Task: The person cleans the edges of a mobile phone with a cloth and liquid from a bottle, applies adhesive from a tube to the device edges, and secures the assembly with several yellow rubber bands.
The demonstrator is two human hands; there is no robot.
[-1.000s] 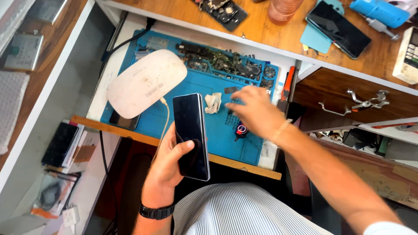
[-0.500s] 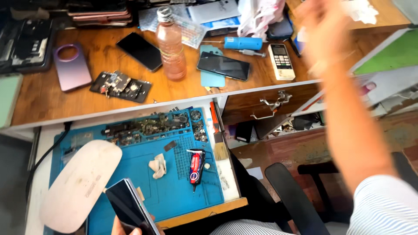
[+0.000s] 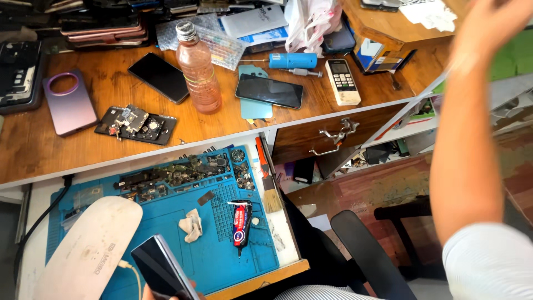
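My left hand (image 3: 190,288) shows only as fingertips at the bottom edge, gripping a dark, glossy phone (image 3: 158,269) tilted over the blue work mat (image 3: 219,261). A white oval pad (image 3: 89,250) with a cable lies just left of the phone. On the mat are a crumpled tissue (image 3: 191,225) and a black-and-red glue tube (image 3: 241,222). My right hand (image 3: 491,22) is raised at the top right and blurred, above a wooden shelf corner (image 3: 388,33); its fingers run out of view.
The wooden desk (image 3: 33,150) holds a pinkish plastic bottle (image 3: 197,69), dark phones (image 3: 270,90), a purple phone back (image 3: 69,103), an opened phone (image 3: 136,123), a blue screwdriver (image 3: 291,60) and a white handset (image 3: 342,80). A brush (image 3: 269,189) lies by the mat; a black chair (image 3: 361,250) stands below.
My right arm lifted off the blue mat and swung up to the top right. The view turned toward the desk, and the phone in my left hand dropped to the bottom edge.
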